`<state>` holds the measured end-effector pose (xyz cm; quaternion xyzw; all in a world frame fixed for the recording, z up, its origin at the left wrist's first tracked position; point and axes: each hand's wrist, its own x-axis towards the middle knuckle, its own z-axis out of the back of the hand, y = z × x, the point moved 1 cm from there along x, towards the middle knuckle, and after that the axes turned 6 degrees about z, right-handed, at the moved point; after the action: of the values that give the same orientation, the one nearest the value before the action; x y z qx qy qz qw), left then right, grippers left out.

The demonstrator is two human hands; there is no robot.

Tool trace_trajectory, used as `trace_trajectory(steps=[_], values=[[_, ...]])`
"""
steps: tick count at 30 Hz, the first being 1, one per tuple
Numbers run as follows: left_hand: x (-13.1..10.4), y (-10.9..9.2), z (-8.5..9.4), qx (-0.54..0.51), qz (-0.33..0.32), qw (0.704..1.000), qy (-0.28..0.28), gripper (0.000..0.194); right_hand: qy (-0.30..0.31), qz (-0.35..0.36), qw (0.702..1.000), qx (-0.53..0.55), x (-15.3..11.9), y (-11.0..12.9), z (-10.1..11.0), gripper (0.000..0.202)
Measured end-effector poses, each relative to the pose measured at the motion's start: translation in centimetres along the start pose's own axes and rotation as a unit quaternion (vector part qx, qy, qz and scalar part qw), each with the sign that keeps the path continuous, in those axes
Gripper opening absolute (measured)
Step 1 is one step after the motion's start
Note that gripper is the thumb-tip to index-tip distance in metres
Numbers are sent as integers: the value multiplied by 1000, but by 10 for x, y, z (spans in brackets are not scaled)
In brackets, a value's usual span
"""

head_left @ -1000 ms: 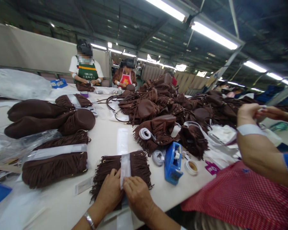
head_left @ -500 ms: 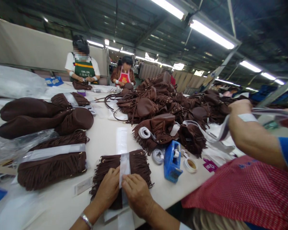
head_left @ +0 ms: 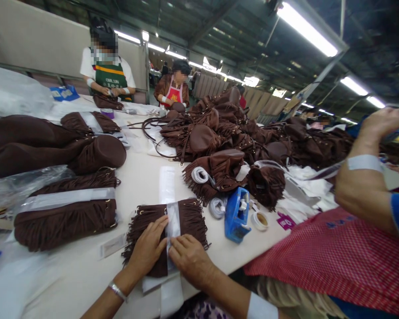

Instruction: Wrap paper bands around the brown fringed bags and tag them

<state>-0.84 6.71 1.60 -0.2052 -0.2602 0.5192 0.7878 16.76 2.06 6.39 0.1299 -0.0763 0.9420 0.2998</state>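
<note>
A dark brown fringed bag (head_left: 189, 217) lies flat on the table in front of me, with a whitish translucent strip (head_left: 173, 219) running across its middle. My left hand (head_left: 149, 248) rests on the bag with its fingers stretched out, the fingertips beside the strip's left edge. On the strip's lower part, my right hand (head_left: 191, 257) has its fingers bent and pressed together, gripping the strip near its edge. The strip's tail (head_left: 171, 294) hangs over the table's near edge. Beyond the bag, a white length of strip (head_left: 167, 184) lies on the tabletop.
A blue tape dispenser (head_left: 236, 217) and a tape roll (head_left: 260, 220) stand right of the bag. Behind them rises a pile of brown fringed bags (head_left: 216, 128). A banded bag (head_left: 66, 217) lies left. At right, a co-worker's arm (head_left: 362, 177) reaches over a red-checked apron (head_left: 329, 252).
My left hand's fingers have flattened and spread on the bag. My right hand stays at the strip. The co-worker's arm at right has risen, and my view has shifted slightly.
</note>
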Motion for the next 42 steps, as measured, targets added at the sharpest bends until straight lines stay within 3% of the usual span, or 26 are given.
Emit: trace_trajectory(steps=[5,12,18,22,27,31,36,42], values=[[2,-5,2,-16,18,1000,5,61,-28,-2,1000,-2,5,-1,10,15],[8,-10,8,-18,25,1000,1,62,-49,18,999,7,8,-1,8,15],[12,-11,4,3,37,997,-68,47,-82,1,997,18,12,-8,19,18],[11,-12,2,4,43,996,-79,36,-98,-13,995,30,8,-6,13,20],[11,-17,5,3,50,996,-74,26,-169,-77,980,65,2,-8,11,17],[14,-16,6,-16,62,995,-76,32,-214,-140,959,118,2,-11,10,15],[16,-7,4,-47,68,995,-60,43,-220,-146,952,155,0,-8,-6,12],[20,-8,9,-81,51,995,-23,32,-204,-154,955,153,-6,-7,-15,14]])
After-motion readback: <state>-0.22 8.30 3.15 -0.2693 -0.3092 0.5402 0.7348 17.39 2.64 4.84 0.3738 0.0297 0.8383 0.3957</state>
